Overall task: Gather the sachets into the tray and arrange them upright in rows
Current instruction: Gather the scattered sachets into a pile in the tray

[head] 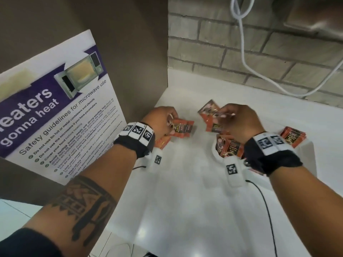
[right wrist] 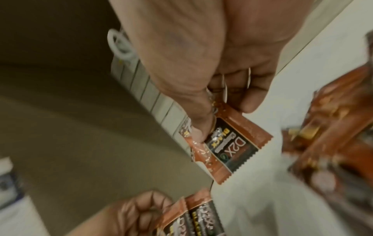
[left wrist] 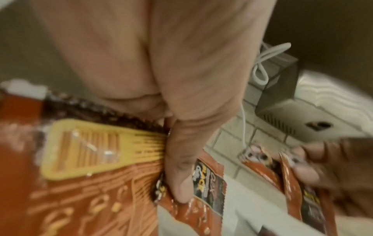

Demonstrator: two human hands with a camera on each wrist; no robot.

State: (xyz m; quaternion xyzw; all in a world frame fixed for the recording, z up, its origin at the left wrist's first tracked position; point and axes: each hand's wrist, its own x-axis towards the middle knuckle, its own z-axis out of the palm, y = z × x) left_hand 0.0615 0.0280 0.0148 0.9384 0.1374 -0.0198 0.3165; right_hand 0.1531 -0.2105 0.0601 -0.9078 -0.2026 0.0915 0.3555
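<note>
Orange and black coffee sachets lie on a white counter. My left hand (head: 169,125) grips a small bunch of sachets (head: 183,128) near the brown panel, thumb (left wrist: 181,175) pressing on the top one (left wrist: 210,183). My right hand (head: 224,115) pinches other sachets (head: 213,123) a little farther right; the right wrist view shows thumb and fingers on one sachet (right wrist: 232,143). A white tray (head: 308,154) sits under my right wrist with sachets standing in it (head: 230,147) and at its far side (head: 293,136). One more sachet (head: 163,142) lies beneath my left wrist.
A brown cabinet side with a microwave safety poster (head: 61,108) stands on the left. A grey brick wall (head: 241,56) closes the back, with a white cable (head: 245,58) hanging down it. A black wire (head: 267,210) trails over the counter front.
</note>
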